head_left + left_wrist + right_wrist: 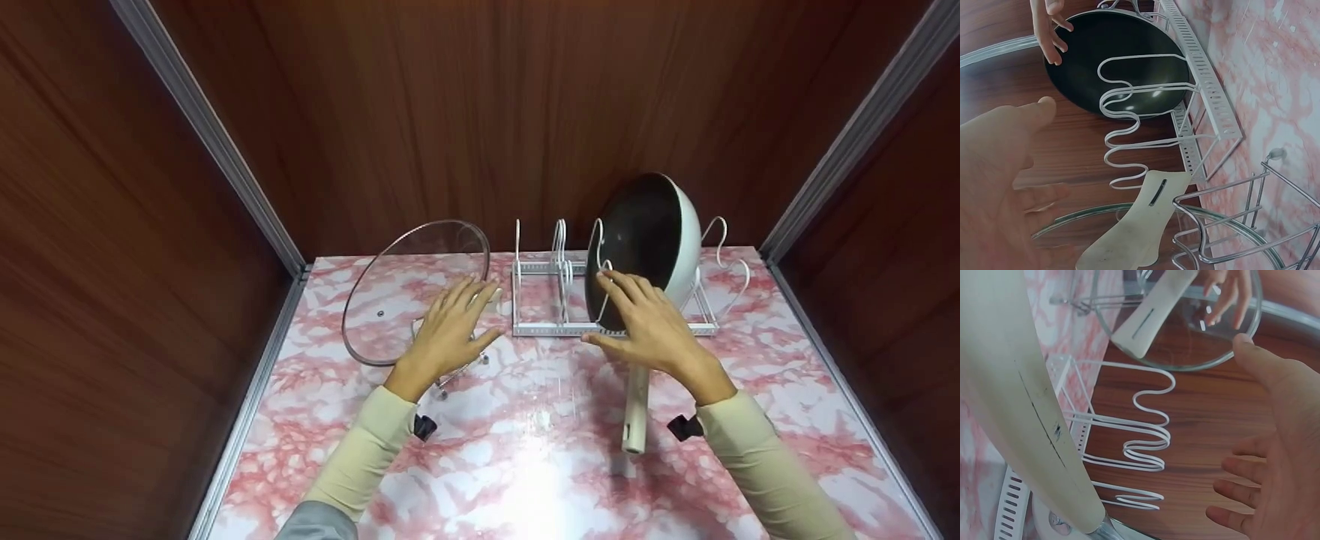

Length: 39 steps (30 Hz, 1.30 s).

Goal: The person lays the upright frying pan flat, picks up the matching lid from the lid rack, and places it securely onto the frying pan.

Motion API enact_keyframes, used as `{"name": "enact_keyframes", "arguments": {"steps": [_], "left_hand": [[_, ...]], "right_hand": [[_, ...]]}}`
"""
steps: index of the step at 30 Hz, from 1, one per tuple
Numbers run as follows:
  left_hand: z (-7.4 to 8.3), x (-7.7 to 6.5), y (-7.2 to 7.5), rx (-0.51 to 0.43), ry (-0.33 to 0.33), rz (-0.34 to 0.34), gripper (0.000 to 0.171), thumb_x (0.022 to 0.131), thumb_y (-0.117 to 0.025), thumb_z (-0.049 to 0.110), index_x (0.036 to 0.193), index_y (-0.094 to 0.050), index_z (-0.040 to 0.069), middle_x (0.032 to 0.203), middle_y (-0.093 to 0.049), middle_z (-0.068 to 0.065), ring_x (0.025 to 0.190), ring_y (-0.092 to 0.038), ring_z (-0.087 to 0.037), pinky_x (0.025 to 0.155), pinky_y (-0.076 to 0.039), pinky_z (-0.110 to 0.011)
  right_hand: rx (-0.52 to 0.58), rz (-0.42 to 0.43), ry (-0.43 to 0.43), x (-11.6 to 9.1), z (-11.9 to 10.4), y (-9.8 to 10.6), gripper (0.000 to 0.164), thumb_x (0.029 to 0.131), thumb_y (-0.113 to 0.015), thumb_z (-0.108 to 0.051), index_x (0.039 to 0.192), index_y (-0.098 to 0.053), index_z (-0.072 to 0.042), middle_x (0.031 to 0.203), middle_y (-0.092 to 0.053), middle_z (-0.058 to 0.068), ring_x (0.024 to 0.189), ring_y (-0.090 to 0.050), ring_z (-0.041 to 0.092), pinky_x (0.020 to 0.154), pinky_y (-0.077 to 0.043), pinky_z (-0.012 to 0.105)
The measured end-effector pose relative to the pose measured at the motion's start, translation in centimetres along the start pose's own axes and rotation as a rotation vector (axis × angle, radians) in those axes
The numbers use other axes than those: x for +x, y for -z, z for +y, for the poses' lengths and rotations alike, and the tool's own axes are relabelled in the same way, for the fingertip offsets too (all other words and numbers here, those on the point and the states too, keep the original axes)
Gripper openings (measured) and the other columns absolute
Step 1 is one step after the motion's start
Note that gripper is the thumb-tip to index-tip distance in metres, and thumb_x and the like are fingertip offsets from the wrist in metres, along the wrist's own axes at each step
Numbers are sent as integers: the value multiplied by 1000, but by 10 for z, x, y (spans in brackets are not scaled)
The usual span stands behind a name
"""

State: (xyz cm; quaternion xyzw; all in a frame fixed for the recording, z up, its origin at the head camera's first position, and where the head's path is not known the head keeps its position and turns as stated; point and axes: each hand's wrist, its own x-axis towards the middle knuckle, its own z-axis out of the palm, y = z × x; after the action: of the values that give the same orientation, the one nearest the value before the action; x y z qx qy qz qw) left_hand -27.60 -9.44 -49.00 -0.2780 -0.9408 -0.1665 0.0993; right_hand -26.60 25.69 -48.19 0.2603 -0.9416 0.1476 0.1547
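My left hand (448,330), fingers spread and holding nothing, is above a clear glass lid (390,296) with a metal rim. The lid leans upright in a silver wire stand (1241,256), and its cream handle (1134,225) faces the left wrist camera. My right hand (649,326) is also spread and grips nothing; in the head view it overlaps the lower part of a frying pan (652,217). The pan, dark inside and white outside, stands on its side in a white wire rack (540,330). Its cream handle (636,412) points toward me, below the right hand.
The rack's curved dividers (1145,88) stand up between lid and pan. Dark wood-grain panels (450,112) rise behind and at both sides, with grey metal strips (217,150) at the corners. The tabletop (480,465) has a pink and white marbled pattern.
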Motion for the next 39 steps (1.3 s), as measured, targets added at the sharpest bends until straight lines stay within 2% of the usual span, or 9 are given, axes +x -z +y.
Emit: {"name": "enact_keyframes", "arguments": {"steps": [6,11,18,24,31,39], "left_hand": [[2,2,-5,39,-60,114,58,105,-66,34,157,-51,12,146,-64,-13,142,-57,-33,118,-46,-54],[5,4,-10,59,-80,167,53,104,-66,33,151,-56,11,136,-70,-9,131,-64,-28,108,-53,-48],[8,7,-16,-4,-78,211,43,104,-66,29,143,-63,10,123,-75,-3,120,-70,-23,101,-58,-42],[12,8,-22,-63,-53,247,39,102,-70,23,139,-67,13,116,-77,1,112,-73,-20,92,-61,-41],[18,11,-27,-126,-64,282,32,100,-70,15,132,-70,9,112,-77,-2,112,-74,-20,97,-60,-40],[26,13,-36,-210,-29,259,29,104,-65,16,130,-71,6,110,-78,-5,106,-75,-23,92,-60,-41]], "right_hand": [[20,33,-13,0,0,-3,91,86,-82,-53,157,-49,-7,153,-55,18,136,-52,41,105,-47,59],[54,69,-49,1,-1,-7,77,89,-82,-47,147,-56,-3,142,-63,18,125,-59,39,103,-50,57],[110,83,-129,-1,-4,-11,56,92,-82,-36,133,-64,-4,124,-71,14,106,-64,33,84,-56,54],[181,105,-181,-5,-3,-14,40,95,-81,-23,125,-65,-2,113,-73,16,102,-67,33,87,-55,53],[231,137,-215,-10,1,-18,36,97,-80,-19,125,-64,-2,104,-77,13,88,-74,29,80,-58,49],[269,178,-225,-15,2,-23,31,97,-79,-14,122,-66,-1,103,-78,15,86,-77,31,80,-62,50]]}}
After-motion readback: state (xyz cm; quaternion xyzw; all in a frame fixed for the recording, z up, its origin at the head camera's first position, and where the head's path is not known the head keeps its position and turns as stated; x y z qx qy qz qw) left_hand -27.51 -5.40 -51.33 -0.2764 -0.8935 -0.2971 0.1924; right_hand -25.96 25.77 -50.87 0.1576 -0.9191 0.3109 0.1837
